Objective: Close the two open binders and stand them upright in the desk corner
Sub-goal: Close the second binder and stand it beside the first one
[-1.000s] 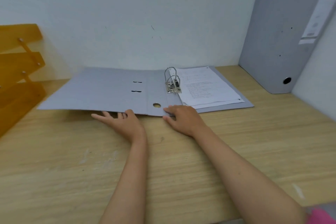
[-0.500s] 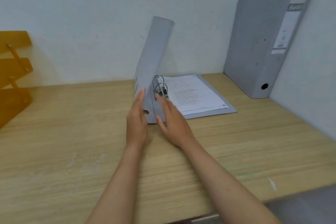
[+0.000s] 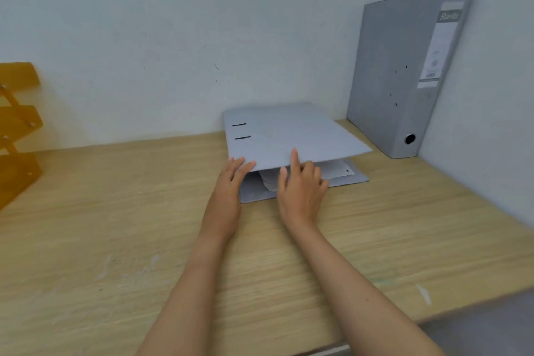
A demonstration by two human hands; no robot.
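A grey lever-arch binder [image 3: 289,136] lies flat on the wooden desk [image 3: 115,225] near the back wall, its cover folded down over the white papers [image 3: 335,170], which show in the gap at the near edge. My left hand [image 3: 231,179] rests against the near left corner of the cover, fingers straight. My right hand [image 3: 300,182] sits at the near edge, index finger on top of the cover. A second grey binder [image 3: 404,75] stands upright and closed in the right corner against the walls.
An orange tiered paper tray [image 3: 17,130] stands at the far left edge of the desk. The desk's front edge runs along the lower right. White walls bound the back and right sides.
The binder's left cover went from flat open, to upright, to folded down over the papers. Both hands followed it to the near edge. The view shifted left.
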